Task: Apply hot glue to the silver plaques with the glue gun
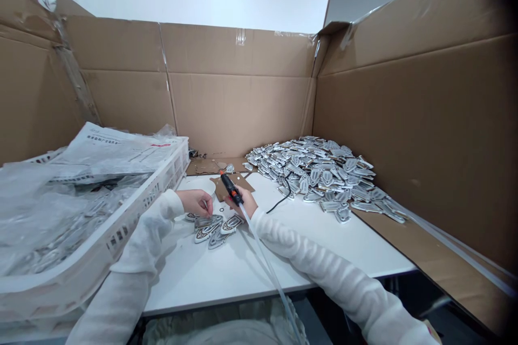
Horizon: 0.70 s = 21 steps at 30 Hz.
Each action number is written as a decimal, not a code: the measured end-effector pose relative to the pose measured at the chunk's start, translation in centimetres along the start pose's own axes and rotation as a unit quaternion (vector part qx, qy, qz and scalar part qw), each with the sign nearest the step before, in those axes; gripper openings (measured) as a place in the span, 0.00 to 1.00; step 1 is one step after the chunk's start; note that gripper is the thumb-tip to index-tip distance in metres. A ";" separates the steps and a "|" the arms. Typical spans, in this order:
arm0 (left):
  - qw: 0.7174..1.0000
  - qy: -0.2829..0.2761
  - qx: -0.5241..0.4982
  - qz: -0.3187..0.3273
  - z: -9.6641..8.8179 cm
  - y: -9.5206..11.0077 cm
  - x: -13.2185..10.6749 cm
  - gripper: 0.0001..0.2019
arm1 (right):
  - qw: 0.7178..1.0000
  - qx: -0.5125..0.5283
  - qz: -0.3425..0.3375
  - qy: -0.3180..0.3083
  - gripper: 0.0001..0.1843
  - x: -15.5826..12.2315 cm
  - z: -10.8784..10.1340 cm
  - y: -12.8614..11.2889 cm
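My right hand (246,205) is closed around a black and orange pen-like tool (230,186) with a clear tube (267,264) trailing back from it toward me. My left hand (199,202) pinches a small grey and white shield-shaped piece (202,221) flat on the white table (226,275). A few more of these pieces (220,229) lie fanned out just in front of both hands. A small piece of cardboard (232,186) lies under the tool's tip.
A big heap of the same pieces (319,172) covers the table's far right. A white plastic crate (121,226) with plastic bags and printed paper stands at left. Cardboard walls (234,102) enclose the table. A thin black cable (279,202) runs from the heap.
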<state>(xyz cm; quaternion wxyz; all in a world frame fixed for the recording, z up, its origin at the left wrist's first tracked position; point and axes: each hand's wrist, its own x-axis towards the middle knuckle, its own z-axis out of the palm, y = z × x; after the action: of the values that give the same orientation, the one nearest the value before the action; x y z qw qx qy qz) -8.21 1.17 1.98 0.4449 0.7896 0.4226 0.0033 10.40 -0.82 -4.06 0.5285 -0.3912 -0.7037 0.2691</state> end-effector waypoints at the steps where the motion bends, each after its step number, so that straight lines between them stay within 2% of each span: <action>1: 1.000 -0.004 -0.011 0.009 0.0 -0.1 0.0 0.12 | 1.000 0.001 0.000 -0.002 0.12 0.0 0.0 0.1; 7: 0.997 -0.039 -0.058 0.043 0.1 -0.3 0.0 0.13 | 1.000 -0.007 -0.002 -0.002 0.11 0.0 0.2 0.0; 16: 0.994 -0.082 -0.044 0.060 -0.3 -0.4 0.3 0.18 | 1.000 -0.010 -0.003 0.003 0.12 -0.1 0.0 -0.5; 21: 0.995 -0.070 -0.044 0.052 -0.2 -0.1 0.2 0.19 | 1.000 -0.016 -0.006 -0.004 0.12 -0.1 0.0 -0.5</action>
<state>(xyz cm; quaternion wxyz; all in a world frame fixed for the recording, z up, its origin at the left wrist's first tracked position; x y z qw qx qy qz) -8.27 1.48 2.00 0.5069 0.7883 0.3486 -0.0104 10.26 -1.19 -3.72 0.5207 -0.3943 -0.7123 0.2568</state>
